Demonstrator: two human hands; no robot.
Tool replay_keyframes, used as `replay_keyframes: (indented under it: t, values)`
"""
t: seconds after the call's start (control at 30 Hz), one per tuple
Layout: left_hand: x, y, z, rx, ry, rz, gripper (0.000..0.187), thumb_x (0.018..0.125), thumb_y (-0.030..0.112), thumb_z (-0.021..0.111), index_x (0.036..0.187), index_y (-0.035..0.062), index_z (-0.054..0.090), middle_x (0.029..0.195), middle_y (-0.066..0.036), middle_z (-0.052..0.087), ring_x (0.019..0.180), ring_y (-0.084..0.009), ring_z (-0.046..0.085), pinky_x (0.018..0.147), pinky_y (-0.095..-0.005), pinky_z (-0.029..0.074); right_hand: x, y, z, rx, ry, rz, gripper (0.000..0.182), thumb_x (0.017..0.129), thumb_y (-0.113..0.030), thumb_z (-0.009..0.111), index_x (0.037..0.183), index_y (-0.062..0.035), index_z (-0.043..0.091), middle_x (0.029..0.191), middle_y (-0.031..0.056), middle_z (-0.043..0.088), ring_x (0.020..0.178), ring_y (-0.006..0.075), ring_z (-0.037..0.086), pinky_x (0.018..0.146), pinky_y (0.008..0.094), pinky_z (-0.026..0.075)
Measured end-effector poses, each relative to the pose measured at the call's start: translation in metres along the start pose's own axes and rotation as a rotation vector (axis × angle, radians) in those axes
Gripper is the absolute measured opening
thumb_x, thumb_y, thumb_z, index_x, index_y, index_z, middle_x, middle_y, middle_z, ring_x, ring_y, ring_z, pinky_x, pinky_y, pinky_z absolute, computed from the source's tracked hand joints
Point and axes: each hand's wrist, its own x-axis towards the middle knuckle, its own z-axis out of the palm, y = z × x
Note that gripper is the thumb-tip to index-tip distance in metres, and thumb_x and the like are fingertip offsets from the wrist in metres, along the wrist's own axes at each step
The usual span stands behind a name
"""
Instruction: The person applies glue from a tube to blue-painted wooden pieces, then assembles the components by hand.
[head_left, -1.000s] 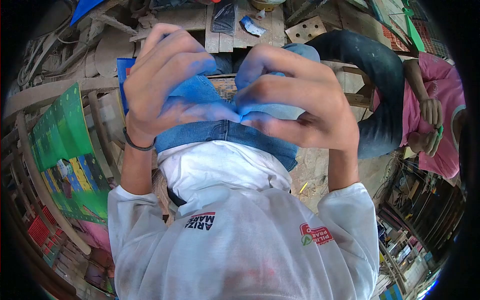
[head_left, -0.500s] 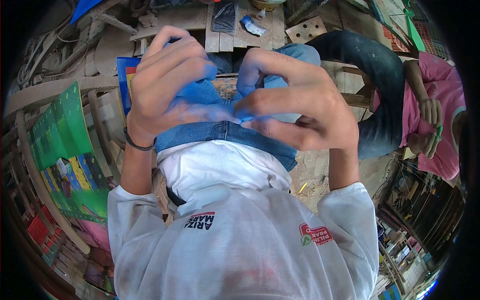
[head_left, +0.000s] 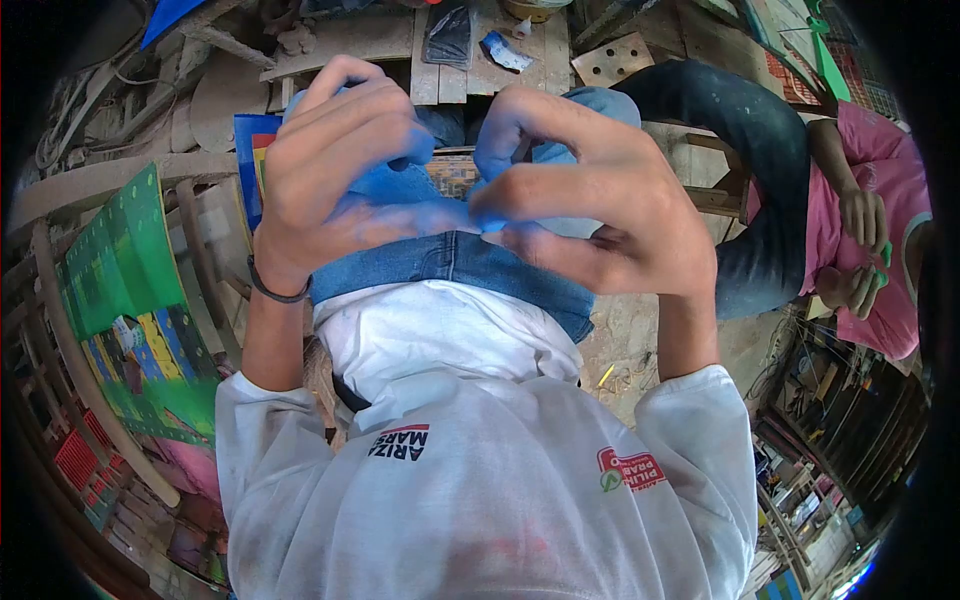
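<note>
My left hand [head_left: 345, 165] is raised over my lap, its upper fingers curled and a lower finger or the thumb reaching toward my right hand. My right hand [head_left: 600, 190] is bent into a pinch, and its fingertips meet those of the left. A small bright blue piece [head_left: 491, 227] shows where the tips come together; its kind is too small and hidden to make out. Blue colour stains the fingers of both hands. Whatever lies inside the left fingers is hidden. Below the hands are my blue jeans [head_left: 400, 265].
At right sits a person in a pink shirt [head_left: 880, 160], with a small green piece [head_left: 881, 277] in the fingers. A wooden bench [head_left: 450, 88] ahead carries a dark plastic packet [head_left: 449, 35] and a blue-white scrap [head_left: 506, 52]. A green painted board [head_left: 120, 270] leans at left.
My right fingers have shifted slightly at the pinch, and more of the bright blue piece shows. The other person's fingers have moved a little around the green piece.
</note>
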Motion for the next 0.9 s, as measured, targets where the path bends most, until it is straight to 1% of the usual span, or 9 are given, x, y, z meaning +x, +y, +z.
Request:
replay_keyframes:
  t: [0.07,0.17,0.3,0.37,0.5,0.57,0.67,0.9]
  values:
    - [0.000,0.000,0.000,-0.040,-0.017,-0.028,0.047,0.053,0.037,0.082,0.070,0.0014,0.057,0.068,-0.007,0.055,0.061,-0.0229,0.053,0.067,-0.0354,0.043,0.000,-0.001,0.000,-0.029,0.004,0.060,0.018,0.065,-0.011,0.067,0.079,-0.0015,0.064,0.083,0.0108,0.053,0.073,0.0245,0.056,0.060,0.0318,0.045]
    - [0.003,0.000,0.002,-0.038,-0.005,-0.016,0.046,0.053,0.036,0.083,0.070,0.0018,0.057,0.065,-0.006,0.053,0.059,-0.0214,0.051,0.065,-0.0344,0.042,0.001,-0.001,-0.004,-0.051,0.002,0.067,0.020,0.064,-0.012,0.068,0.079,-0.0008,0.063,0.083,0.0111,0.053,0.073,0.0252,0.056,0.061,0.0323,0.045]
    - [0.003,0.001,0.001,-0.057,-0.030,-0.036,0.046,0.053,0.036,0.083,0.070,0.0026,0.057,0.064,-0.005,0.052,0.058,-0.0204,0.050,0.065,-0.0336,0.042,0.003,-0.001,-0.006,-0.048,-0.015,0.023,0.022,0.063,-0.012,0.068,0.080,-0.0006,0.062,0.083,0.0114,0.052,0.074,0.0255,0.056,0.062,0.0325,0.045]
    - [0.004,0.001,0.000,-0.095,-0.073,-0.063,0.045,0.053,0.036,0.083,0.070,0.0039,0.056,0.064,-0.004,0.052,0.057,-0.0198,0.049,0.065,-0.0328,0.041,0.005,-0.001,-0.006,-0.017,-0.041,0.019,0.023,0.061,-0.013,0.068,0.080,-0.0003,0.062,0.083,0.0111,0.051,0.071,0.0259,0.055,0.061,0.0325,0.044]
    - [0.005,0.002,0.003,-0.125,-0.086,-0.084,0.044,0.054,0.036,0.082,0.068,0.0048,0.055,0.064,-0.003,0.051,0.057,-0.0201,0.048,0.065,-0.0325,0.040,0.007,0.000,-0.008,0.048,-0.070,0.014,0.024,0.059,-0.011,0.068,0.079,-0.0004,0.061,0.082,0.0106,0.050,0.068,0.0260,0.053,0.059,0.0325,0.043]
    - [0.005,0.000,0.007,-0.163,-0.036,-0.044,0.043,0.055,0.036,0.082,0.068,0.0049,0.055,0.063,-0.003,0.051,0.057,-0.0207,0.047,0.064,-0.0330,0.040,0.008,0.000,-0.007,0.077,-0.072,0.025,0.025,0.056,-0.009,0.067,0.078,-0.0008,0.059,0.082,0.0100,0.049,0.066,0.0264,0.051,0.058,0.0327,0.042]
    - [0.005,-0.001,0.006,-0.183,-0.053,-0.045,0.043,0.056,0.035,0.082,0.068,0.0044,0.054,0.063,-0.003,0.050,0.057,-0.0215,0.047,0.065,-0.0334,0.040,0.009,0.000,-0.006,0.074,-0.072,0.030,0.027,0.053,-0.007,0.067,0.077,-0.0012,0.057,0.082,0.0098,0.049,0.066,0.0270,0.050,0.058,0.0325,0.042]
    - [0.004,-0.002,0.007,-0.198,-0.051,-0.055,0.042,0.056,0.033,0.082,0.069,0.0042,0.054,0.063,-0.003,0.050,0.057,-0.0207,0.047,0.065,-0.0329,0.041,0.011,0.000,-0.004,0.029,-0.066,0.040,0.029,0.050,-0.007,0.066,0.077,-0.0019,0.056,0.080,0.0094,0.047,0.065,0.0283,0.048,0.056,0.0327,0.041]
